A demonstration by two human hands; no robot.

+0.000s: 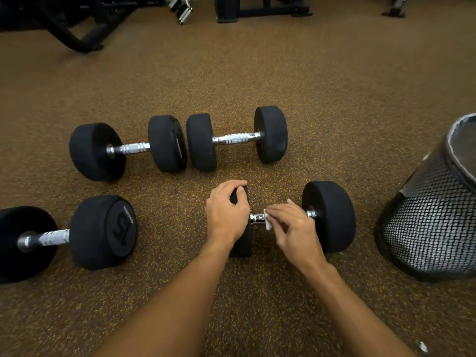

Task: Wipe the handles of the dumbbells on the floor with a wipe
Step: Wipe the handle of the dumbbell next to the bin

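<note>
White wipe (268, 223) held round near-right dumbbell (329, 215) handle (257, 217) by curled right hand (292, 228), left hand (226, 217) gripping its head (240, 243); wiping underway, three other dumbbells (233, 139) apparently pending.

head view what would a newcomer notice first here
Centre foreground: the right hand holds a white wipe on the chrome handle of the near-right dumbbell, while the left hand grips its left head. A dumbbell marked 15 lies at near left, and a mesh bin stands at the right edge.
</note>
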